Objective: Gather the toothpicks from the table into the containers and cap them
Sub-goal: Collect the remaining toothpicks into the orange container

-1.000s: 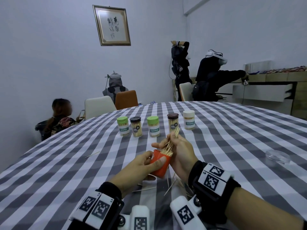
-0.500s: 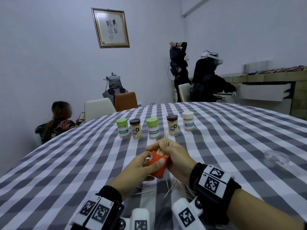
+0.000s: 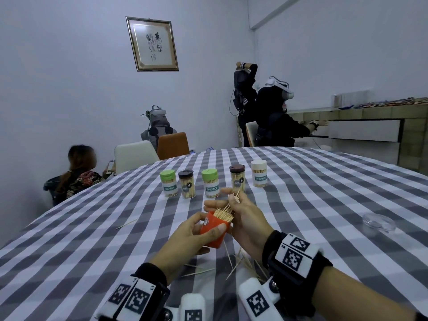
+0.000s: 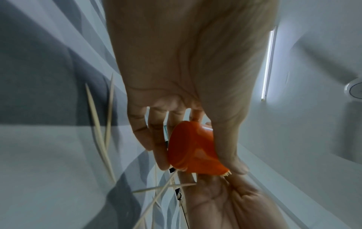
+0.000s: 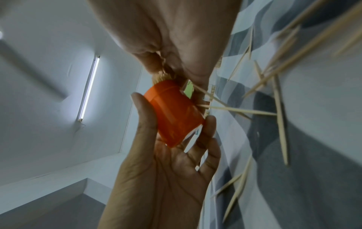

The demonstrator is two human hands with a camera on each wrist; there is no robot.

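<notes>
Above the checked table, the left hand grips an orange container tilted toward the right hand, apparently so its pinched toothpicks slide in. Loose toothpicks lie beneath; five capped containers stand behind.

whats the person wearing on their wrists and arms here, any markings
Both hands are bare. The left wrist band and right wrist band are black, each carrying white blocks printed with black square tag patterns. A rounded white camera housing with the same kind of tag sits beside the right band, another by the left. A dark cuff shows above the left band; the right forearm is uncovered.
</notes>
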